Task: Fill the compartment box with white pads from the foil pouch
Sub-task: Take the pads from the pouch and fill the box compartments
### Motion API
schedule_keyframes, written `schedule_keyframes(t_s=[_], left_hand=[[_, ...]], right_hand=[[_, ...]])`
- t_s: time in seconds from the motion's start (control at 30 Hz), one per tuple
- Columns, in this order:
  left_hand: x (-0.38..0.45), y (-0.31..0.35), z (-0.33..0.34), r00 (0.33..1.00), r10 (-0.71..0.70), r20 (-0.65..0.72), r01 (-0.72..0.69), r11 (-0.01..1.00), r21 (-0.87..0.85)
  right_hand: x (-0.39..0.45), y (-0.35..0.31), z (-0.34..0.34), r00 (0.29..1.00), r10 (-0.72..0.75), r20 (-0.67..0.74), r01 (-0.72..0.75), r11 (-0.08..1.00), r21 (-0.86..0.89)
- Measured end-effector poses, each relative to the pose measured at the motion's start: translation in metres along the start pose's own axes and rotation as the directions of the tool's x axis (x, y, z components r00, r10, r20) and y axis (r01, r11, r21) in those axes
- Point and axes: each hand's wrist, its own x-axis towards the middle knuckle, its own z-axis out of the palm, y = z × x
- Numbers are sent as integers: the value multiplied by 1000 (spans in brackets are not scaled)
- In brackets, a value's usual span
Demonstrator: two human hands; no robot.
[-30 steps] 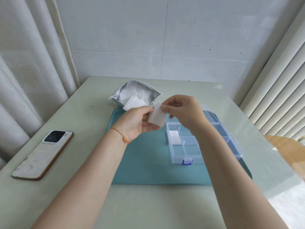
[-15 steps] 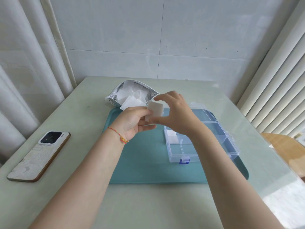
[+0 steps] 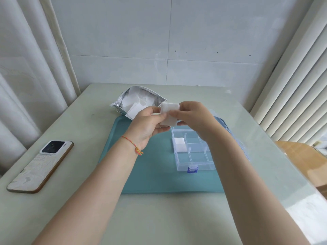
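Observation:
Both hands hold a white pad (image 3: 169, 113) in the air above the teal tray (image 3: 155, 167). My left hand (image 3: 147, 127) pinches its left edge, and my right hand (image 3: 193, 117) pinches its right side. Just below and to the right, the clear compartment box (image 3: 192, 149) lies open on the tray, with a blue latch at its front. One white pad (image 3: 180, 146) lies in a left compartment. The open foil pouch (image 3: 136, 101) lies behind the tray's far left corner, with several white pads showing inside.
A phone (image 3: 41, 166) lies face down on the pale green table (image 3: 159, 218) at the left. Curtains hang at the left, blinds at the right. A wooden surface (image 3: 304, 156) shows beyond the table's right edge.
The pad has turned from tilted sideways to flatter and facing me, and my right hand has shifted its hold from the top to the pad's right side. The camera view moved slightly.

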Motion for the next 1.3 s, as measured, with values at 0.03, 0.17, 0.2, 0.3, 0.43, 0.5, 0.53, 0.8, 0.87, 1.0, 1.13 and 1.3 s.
schedule_keyframes(t_s=[0.03, 0.17, 0.2, 0.3, 0.43, 0.5, 0.53, 0.8, 0.87, 1.0, 1.13, 1.3], left_hand=[[0, -1, 5, 1000, 3, -9, -3, 1000, 20], [4, -11, 14, 997, 49, -66, -25, 947, 321], [5, -15, 15, 995, 54, -81, -15, 908, 419], [7, -24, 16, 995, 4, -100, 56, 801, 596], [8, -32, 19, 995, -43, -92, 90, 801, 592], [7, -33, 20, 995, -44, -90, 88, 815, 572], [8, -33, 19, 995, -42, -89, 85, 818, 568], [11, -36, 21, 1000, -2, -23, 19, 614, 789], [12, -31, 25, 996, 66, 59, -78, 347, 934], [13, -18, 33, 971, 56, 231, -228, -50, 972], [15, -13, 40, 967, -61, 246, -252, -130, 959], [15, -13, 37, 966, -184, 184, -208, -125, 970]], right_hand=[[0, 3, -2, 1000, 13, -9, -13, 1000, 20], [-5, 21, -21, 994, 104, -41, -103, 994, 22], [-8, 25, -25, 990, 137, -42, -138, 990, -17], [-13, 36, -28, 978, 208, -18, -209, 975, -81], [-9, 45, -16, 972, 233, -26, -234, 956, -177], [-5, 48, -12, 975, 220, -14, -216, 940, -264], [-2, 49, -10, 976, 218, -7, -210, 926, -315], [5, 50, 3, 971, 238, 0, -203, 833, -514], [6, 50, 3, 970, 242, 5, -201, 814, -545], [7, 53, 4, 965, 260, 44, -176, 757, -629], [5, 49, 0, 973, 226, 44, -142, 742, -655], [3, 43, -4, 974, 208, 94, -90, 726, -682]])
